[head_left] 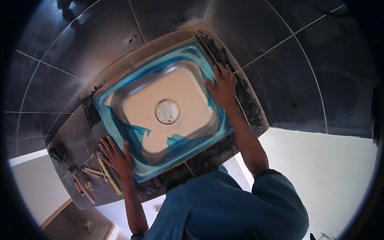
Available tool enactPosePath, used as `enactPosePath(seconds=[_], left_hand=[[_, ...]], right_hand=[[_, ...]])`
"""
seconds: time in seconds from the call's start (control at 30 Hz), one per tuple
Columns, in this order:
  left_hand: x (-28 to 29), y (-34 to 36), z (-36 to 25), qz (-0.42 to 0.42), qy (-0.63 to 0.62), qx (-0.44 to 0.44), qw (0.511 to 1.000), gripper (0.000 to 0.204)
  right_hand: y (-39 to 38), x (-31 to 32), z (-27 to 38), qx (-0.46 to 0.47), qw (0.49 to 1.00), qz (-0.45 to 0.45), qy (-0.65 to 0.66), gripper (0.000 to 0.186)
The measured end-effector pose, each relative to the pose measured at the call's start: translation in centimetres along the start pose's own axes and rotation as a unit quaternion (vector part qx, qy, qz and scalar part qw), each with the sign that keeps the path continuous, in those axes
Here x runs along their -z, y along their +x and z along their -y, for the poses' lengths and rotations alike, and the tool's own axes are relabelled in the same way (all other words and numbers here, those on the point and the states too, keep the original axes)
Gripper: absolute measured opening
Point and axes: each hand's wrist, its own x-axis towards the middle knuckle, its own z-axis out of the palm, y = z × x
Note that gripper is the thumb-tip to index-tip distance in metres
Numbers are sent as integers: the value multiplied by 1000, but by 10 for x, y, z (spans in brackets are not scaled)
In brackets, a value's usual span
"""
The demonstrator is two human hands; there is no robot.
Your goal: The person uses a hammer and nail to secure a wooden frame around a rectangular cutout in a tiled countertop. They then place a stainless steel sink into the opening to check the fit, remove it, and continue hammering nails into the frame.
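Observation:
A metal sink [148, 106] sits on the dark tiled counter, its rim covered with blue protective film [138, 164] that is torn and curling into the basin. The round drain hole [167, 112] shows in the middle of the basin. My left hand [116, 157] lies flat with fingers spread at the sink's left edge, its fingertips pointing up over the counter. My right hand [223, 85] rests on the right rim with fingers stretched out, the thumb over the film. Neither hand grips anything.
Left of my left hand lie a yellow stick-like tool [109, 176], a hammer [82, 186] and several small pieces on the counter [82, 136]. Dark tiled walls [280, 76] close in behind and to the right. A pipe outlet [131, 39] pokes from the back wall.

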Motion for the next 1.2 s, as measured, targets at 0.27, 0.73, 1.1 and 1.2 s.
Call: enactPosePath(seconds=[0.27, 0.73, 1.1, 1.2], left_hand=[[3, 3, -2, -3, 3, -5, 1000, 93], [-8, -2, -5, -47, 13, -19, 999, 91], [-10, -2, 2, -58, 16, -26, 998, 91], [-12, -2, -2, -64, 13, -35, 997, 92]], right_hand=[[5, 5, -10, 49, 997, -40, -46, 69], [-53, 24, -2, 12, 999, -11, -37, 76], [-125, 47, 56, 152, 988, -10, 8, 56], [-136, 31, 69, 200, 951, 199, 130, 42]])
